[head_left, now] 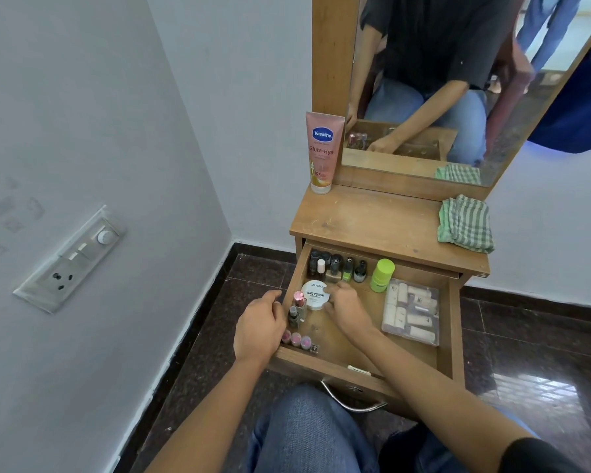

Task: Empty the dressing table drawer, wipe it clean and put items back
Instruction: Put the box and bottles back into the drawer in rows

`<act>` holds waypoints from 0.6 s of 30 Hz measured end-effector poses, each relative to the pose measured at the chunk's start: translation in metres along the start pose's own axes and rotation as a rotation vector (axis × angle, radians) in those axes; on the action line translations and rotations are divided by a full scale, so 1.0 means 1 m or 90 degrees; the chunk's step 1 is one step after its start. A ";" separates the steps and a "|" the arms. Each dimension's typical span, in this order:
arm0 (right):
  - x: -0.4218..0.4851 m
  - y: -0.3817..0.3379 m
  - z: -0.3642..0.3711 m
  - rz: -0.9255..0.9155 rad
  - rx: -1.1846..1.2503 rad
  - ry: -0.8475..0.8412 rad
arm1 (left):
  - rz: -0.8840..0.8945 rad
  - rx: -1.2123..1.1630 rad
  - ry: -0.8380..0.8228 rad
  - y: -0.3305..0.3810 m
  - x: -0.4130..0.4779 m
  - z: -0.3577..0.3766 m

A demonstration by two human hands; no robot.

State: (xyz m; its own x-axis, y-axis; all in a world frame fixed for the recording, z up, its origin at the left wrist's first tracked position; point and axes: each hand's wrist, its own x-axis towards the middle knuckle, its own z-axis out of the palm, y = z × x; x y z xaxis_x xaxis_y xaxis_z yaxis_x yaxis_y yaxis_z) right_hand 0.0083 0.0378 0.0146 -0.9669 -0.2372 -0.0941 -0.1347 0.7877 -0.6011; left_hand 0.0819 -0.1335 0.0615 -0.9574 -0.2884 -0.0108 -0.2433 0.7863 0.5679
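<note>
Worked at emptying the open wooden drawer [445, 336]: clasped the round white nail-polish-remover tub [314, 293], in its left half, in right hand [347, 307] fingers; curled left hand [260, 327] fingers over the left wall. Likely needed next: a lift to the wooden tabletop [382, 227]. Counted inside: one lime-green jar [382, 274], one clear plastic box [411, 310], three pink-capped vials [296, 339].

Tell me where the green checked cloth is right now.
In the head view, the green checked cloth lies on the right end of the dressing table top, just below the mirror, behind the open drawer.
</note>
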 end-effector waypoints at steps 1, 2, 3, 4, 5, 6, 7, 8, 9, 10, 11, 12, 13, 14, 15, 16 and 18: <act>0.001 0.000 0.000 0.001 0.001 0.001 | 0.001 -0.001 -0.001 0.000 0.000 0.000; 0.001 0.000 0.000 0.000 0.004 0.003 | 0.003 -0.003 0.000 0.000 0.000 0.000; 0.001 0.001 0.000 -0.003 0.008 0.005 | 0.003 -0.005 -0.001 0.000 0.000 0.000; 0.001 0.001 0.001 -0.008 0.012 0.007 | 0.003 -0.006 -0.002 0.000 0.000 0.000; 0.000 0.002 0.001 -0.011 0.015 0.009 | 0.001 -0.008 -0.002 0.000 0.000 0.000; 0.000 0.002 0.002 -0.011 0.016 0.009 | 0.001 -0.009 -0.001 0.000 0.000 0.000; 0.000 0.003 0.003 -0.006 0.016 0.009 | 0.001 -0.007 0.001 0.000 -0.001 0.000; 0.001 0.004 0.004 -0.003 0.017 0.008 | 0.002 -0.006 0.002 0.000 -0.001 0.000; 0.001 0.005 0.004 0.001 0.019 0.004 | 0.002 -0.005 0.002 0.001 -0.001 -0.001; 0.002 0.005 0.004 0.000 0.021 -0.001 | 0.000 -0.004 0.003 0.001 -0.001 -0.001; 0.001 0.005 0.004 -0.005 0.018 -0.002 | -0.001 -0.004 0.002 0.002 -0.001 -0.001; -0.001 0.003 0.002 -0.015 0.006 0.003 | -0.002 -0.004 0.001 0.002 -0.001 -0.002; -0.003 0.001 0.000 -0.029 -0.019 0.019 | -0.001 -0.005 0.001 0.002 -0.002 -0.002; -0.004 -0.002 -0.003 -0.050 -0.053 0.047 | 0.001 -0.007 0.001 0.003 -0.002 -0.003; -0.005 -0.007 -0.009 -0.078 -0.082 0.085 | 0.001 -0.008 0.000 0.003 -0.002 -0.003; -0.004 -0.013 -0.015 -0.109 -0.088 0.129 | 0.002 -0.009 -0.002 0.003 -0.002 -0.003; 0.003 -0.026 -0.034 -0.135 -0.010 0.218 | 0.003 -0.011 -0.005 0.002 -0.001 -0.002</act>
State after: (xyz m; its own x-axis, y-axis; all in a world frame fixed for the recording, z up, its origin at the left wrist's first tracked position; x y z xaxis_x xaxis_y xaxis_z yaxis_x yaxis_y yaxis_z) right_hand 0.0015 0.0356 0.0569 -0.9333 -0.1943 0.3021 -0.3397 0.7509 -0.5663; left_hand 0.0826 -0.1327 0.0647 -0.9599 -0.2798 -0.0147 -0.2357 0.7781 0.5822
